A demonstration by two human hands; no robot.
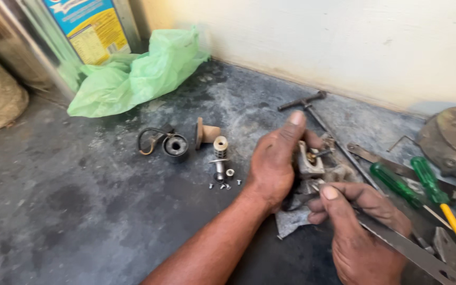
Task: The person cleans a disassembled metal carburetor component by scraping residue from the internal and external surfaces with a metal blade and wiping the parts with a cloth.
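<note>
Clearly small grey metal part (311,163)

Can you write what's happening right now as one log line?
left hand: holds small metal part | right hand: holds flat metal blade, tip at part | nearby: grey cloth, green screwdrivers, tiny screws

I'm at a dark grey concrete floor (80,211), stained and scuffed. On it lie a green bag (138,71) by the wall, a black coil (175,145) with its wire, a tan spool (206,133), a small plunger (220,153) with tiny screws (224,185) beside it, a T-wrench (312,108), two green screwdrivers (412,184), a rag (291,219) and a rusty disc (455,140).
</note>
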